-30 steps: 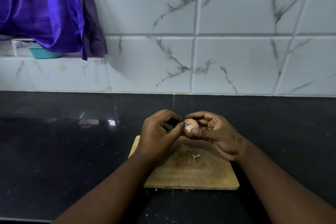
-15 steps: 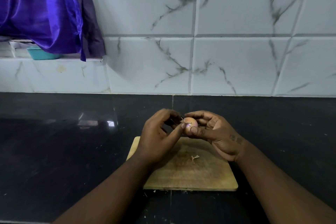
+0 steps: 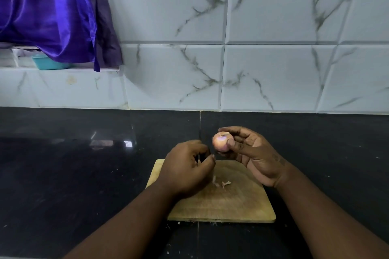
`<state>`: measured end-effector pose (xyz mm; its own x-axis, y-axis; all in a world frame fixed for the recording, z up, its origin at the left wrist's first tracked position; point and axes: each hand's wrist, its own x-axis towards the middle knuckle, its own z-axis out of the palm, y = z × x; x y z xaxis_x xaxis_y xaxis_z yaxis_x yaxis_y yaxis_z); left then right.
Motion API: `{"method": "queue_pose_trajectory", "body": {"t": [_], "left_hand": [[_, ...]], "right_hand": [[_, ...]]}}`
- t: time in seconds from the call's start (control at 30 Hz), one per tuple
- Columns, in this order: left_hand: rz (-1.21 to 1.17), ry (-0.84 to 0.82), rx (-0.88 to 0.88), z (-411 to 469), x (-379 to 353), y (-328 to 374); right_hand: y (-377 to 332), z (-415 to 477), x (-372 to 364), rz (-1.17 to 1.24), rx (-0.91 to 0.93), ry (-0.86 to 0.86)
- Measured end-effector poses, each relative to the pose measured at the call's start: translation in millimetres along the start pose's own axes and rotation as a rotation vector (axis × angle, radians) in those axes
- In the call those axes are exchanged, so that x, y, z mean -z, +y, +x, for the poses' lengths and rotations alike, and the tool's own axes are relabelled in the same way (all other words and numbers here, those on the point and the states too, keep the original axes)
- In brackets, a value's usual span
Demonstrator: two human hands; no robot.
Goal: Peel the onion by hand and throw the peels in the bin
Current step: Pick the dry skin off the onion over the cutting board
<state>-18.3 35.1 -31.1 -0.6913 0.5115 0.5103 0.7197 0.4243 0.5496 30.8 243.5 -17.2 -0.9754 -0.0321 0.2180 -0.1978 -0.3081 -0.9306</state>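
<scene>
From here I see the right hand [image 3: 252,153] pinching the onion [image 3: 222,142] between thumb and fingertips, the left hand [image 3: 185,166] just below it, apart, fingers curled, contents I cannot tell

White marble-look tile wall [image 3: 273,17], glossy black counter [image 3: 63,174], purple curtain [image 3: 52,6] top L

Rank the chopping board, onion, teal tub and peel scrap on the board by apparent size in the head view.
1. The chopping board, largest by far.
2. The teal tub and the onion: about alike; the tub sits farther back, partly behind the curtain, so unranked.
3. The peel scrap, smallest.
</scene>
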Motion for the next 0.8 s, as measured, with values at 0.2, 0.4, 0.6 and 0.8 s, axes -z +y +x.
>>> {"method": "queue_pose_trajectory", "body": {"t": [0.2,0.4,0.6,0.8], "left_hand": [[-0.087,0.134,-0.058,-0.7,2.2,2.6],[-0.109,0.256,-0.174,1.7,3.0,1.2],[-0.099,0.278,-0.23,4.0,2.6,-1.6],[-0.078,0.287,-0.243,4.2,3.4,-2.0]], "right_hand": [[-0.4,-1.1,-3.0,-0.095,-0.053,-0.006],[-1.5,-3.2,-4.2,-0.175,-0.051,-0.027],[-0.4,-2.6,-4.1,-0.121,-0.058,-0.028],[1.2,-1.6,-2.2,-0.117,-0.055,-0.029]]}}
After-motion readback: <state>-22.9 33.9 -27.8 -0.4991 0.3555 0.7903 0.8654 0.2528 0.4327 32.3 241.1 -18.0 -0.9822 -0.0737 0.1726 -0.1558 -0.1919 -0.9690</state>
